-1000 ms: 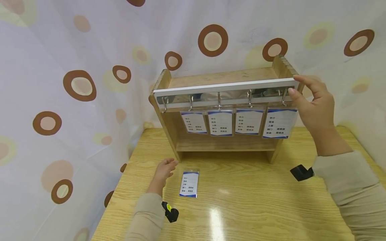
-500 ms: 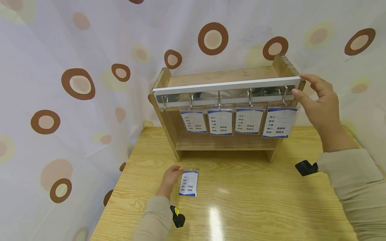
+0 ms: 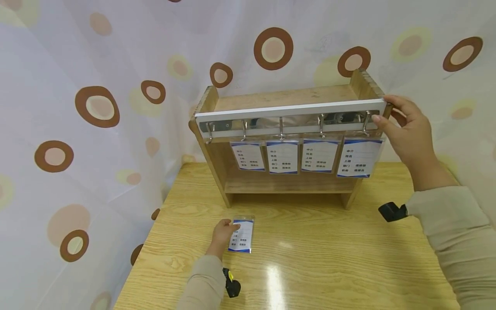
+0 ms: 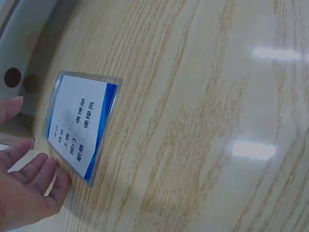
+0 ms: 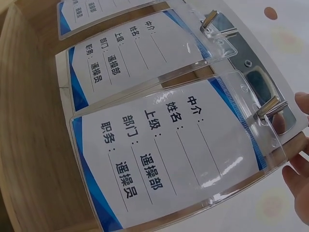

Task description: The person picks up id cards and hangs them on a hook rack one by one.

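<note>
A clear-sleeved name badge (image 3: 243, 242) with a blue-and-white card lies flat on the table. My left hand (image 3: 222, 234) is over its left edge, fingers loosely bent and thumb apart. In the left wrist view, those fingertips (image 4: 50, 166) are beside the badge (image 4: 79, 113); contact is unclear. My right hand (image 3: 412, 137) grips the right end of the white hook rail (image 3: 263, 113), thumb in front and fingers behind. Several similar badges hang below the rail, the rightmost badge (image 5: 159, 145) on the hook (image 5: 270, 107) nearest my right hand.
The rail fronts a small wooden shelf (image 3: 290, 186) standing near the back of the wood-grain table (image 3: 329, 254). At the rail's far left, one hook (image 3: 209, 131) carries no badge. A dotted cloth (image 3: 128, 43) covers the walls behind and at left.
My left hand has moved right from beside the badge on the table until its fingers overlap the badge. My right hand has shifted slightly right and stays at the rail's end.
</note>
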### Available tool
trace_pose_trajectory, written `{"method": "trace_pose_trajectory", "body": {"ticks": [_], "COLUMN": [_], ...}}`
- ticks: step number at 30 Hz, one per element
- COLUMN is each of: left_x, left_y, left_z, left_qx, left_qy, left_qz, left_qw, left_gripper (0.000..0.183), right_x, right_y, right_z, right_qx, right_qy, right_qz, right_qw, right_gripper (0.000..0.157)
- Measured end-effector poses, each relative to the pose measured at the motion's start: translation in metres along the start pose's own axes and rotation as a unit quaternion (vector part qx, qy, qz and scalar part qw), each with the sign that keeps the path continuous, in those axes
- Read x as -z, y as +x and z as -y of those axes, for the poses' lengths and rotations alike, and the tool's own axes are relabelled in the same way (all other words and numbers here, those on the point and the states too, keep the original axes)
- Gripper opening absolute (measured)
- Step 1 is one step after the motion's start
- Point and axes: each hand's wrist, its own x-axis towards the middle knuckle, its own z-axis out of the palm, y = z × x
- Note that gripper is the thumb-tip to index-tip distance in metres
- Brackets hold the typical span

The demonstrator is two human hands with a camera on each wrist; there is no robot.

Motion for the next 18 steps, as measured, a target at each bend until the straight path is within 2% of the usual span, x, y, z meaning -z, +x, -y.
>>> {"method": "trace_pose_trajectory", "body": {"ticks": [3,10,13,18], "left_x": [-0.002,-0.005,-0.008,-0.011], "left_y": [0.000,0.002,0.003,0.003], "left_z": [0.002,0.004,0.005,0.006], "left_qx": [-0.004,-0.019,-0.012,-0.018], "left_qy": [0.007,0.009,0.006,0.045], "left_qz": [-0.008,0.000,-0.004,-0.025], "left_qw": [0.9999,0.9998,0.9999,0.9985], "left_gripper": [0.049,0.050,0.051,0.055], "right_x": [0.000,0.000,-0.001,-0.003], "right_y": [0.001,0.005,0.006,0.009], "right_z": [0.000,-0.001,-0.003,-0.005], "right_qx": [-0.013,-0.028,-0.032,-0.028], "right_qy": [-0.011,-0.013,-0.014,-0.005], "right_qz": [0.006,0.009,0.007,-0.001], "right_qw": [1.000,0.999,0.999,1.000], "right_gripper": [0.044,0.044,0.045,0.044]}}
